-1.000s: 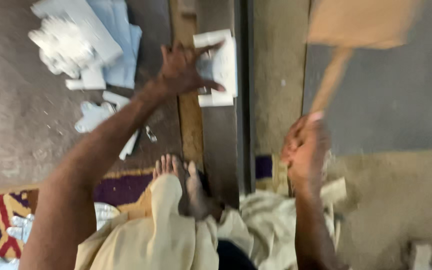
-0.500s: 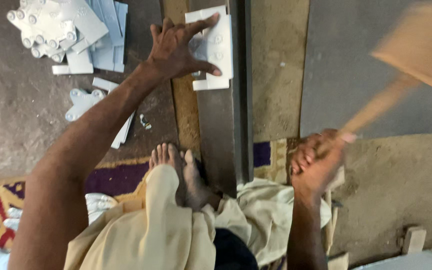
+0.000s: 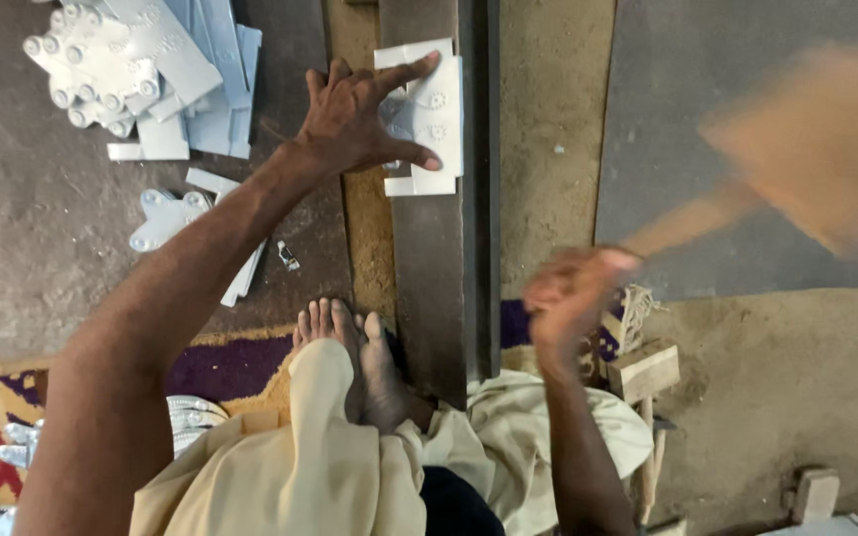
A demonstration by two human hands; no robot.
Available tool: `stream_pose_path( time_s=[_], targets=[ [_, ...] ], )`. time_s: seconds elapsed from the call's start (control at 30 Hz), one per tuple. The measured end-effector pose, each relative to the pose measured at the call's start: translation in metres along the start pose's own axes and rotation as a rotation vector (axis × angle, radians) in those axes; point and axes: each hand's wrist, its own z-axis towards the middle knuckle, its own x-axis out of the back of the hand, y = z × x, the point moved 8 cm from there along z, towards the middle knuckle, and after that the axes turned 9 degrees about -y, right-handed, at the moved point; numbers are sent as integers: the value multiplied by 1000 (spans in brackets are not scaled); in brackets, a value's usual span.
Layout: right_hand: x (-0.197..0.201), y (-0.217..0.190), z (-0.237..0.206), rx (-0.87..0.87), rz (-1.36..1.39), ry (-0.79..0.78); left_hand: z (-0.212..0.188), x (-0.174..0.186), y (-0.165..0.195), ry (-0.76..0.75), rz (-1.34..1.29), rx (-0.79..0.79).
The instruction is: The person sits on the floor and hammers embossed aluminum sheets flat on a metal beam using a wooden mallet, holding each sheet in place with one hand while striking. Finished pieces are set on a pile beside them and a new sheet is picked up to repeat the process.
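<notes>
While a pale metal plate (image 3: 427,117) is pinned flat on the dark steel bar (image 3: 439,278) by the spread-open left hand (image 3: 355,124), a wooden mallet (image 3: 806,149) is gripped by the closed right hand (image 3: 570,298) and raised, blurred, well to the right. The striking step appears in hand; a square blow beside the fingers (image 3: 409,72) seems called for. More plates (image 3: 141,74) lie left of the wrist.

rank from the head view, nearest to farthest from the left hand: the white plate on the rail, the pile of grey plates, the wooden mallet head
1. White plate, under the left hand on the rail.
2. Pile of grey plates, on the floor, upper left.
3. Wooden mallet head, blurred, far right.
</notes>
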Motion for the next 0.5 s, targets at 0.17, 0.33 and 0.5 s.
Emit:
stream_pose_path(
  time_s=[0.17,0.33,0.5],
  targets=[
    [-21,34,16,-417,-84,-70,3,3,-8,-19,18,40],
    [-15,24,34,-123,-31,51,6,-2,-4,-29,-107,-24],
    [-29,87,8,-516,-333,-189,7,5,1,52,5,-64]
  ],
)
